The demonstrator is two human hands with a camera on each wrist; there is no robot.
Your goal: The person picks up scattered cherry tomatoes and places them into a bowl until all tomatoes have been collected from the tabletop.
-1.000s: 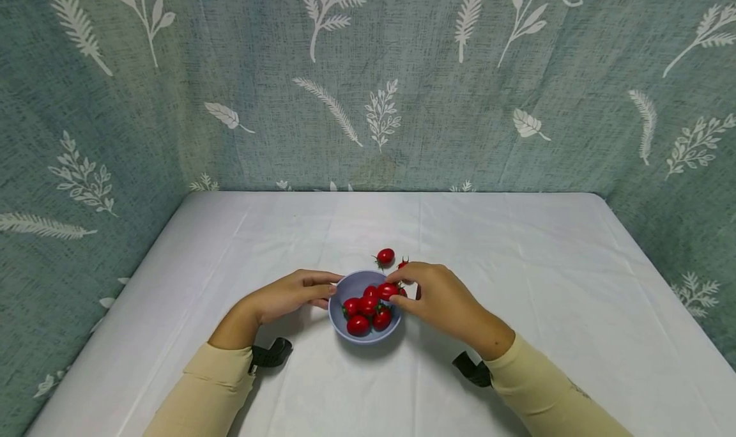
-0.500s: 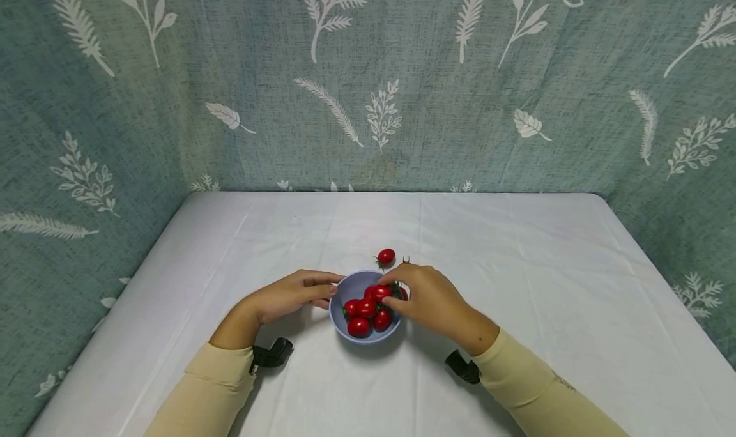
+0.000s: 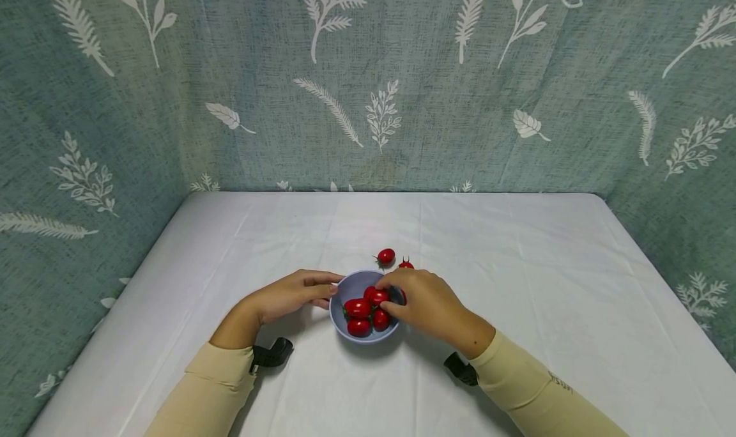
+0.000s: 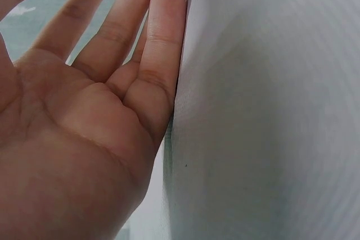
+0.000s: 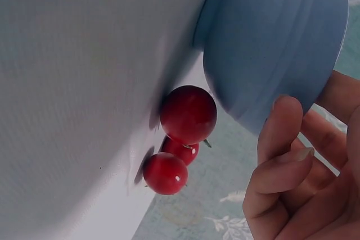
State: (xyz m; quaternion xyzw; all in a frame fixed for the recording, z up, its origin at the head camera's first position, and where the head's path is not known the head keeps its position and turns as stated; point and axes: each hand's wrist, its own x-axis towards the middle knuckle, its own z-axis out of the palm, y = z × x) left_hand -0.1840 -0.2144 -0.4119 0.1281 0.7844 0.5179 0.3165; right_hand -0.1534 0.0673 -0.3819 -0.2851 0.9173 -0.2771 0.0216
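Note:
A small blue bowl [image 3: 368, 339] holds several red cherry tomatoes [image 3: 359, 327] with green stems. My right hand [image 3: 428, 303] reaches over its right rim. Thumb and index finger pinch a cherry tomato [image 3: 378, 297] down among the others inside. In the right wrist view the other fingers of that hand are bent beside the bowl's outer wall [image 5: 270, 43]. My left hand [image 3: 299, 291] stays at the bowl's left side, thumb tip at the rim, fingers along the outside. The left wrist view shows its fingers [image 4: 160, 43] loosely extended, with the little-finger side against the cloth.
Beyond the bowl lie a cherry tomato [image 3: 386, 257] and another one [image 3: 406, 264] partly behind my right hand. In the right wrist view a third tomato [image 5: 188, 114] sits close by the bowl. White cloth [image 3: 517, 264] covers the table, with leaf-patterned curtain [image 3: 437, 130] around it.
My right hand has moved left and lower into the bowl with the pinched cherry tomato. Tomatoes in the bowl have shifted a little. The left hand and bowl have hardly moved.

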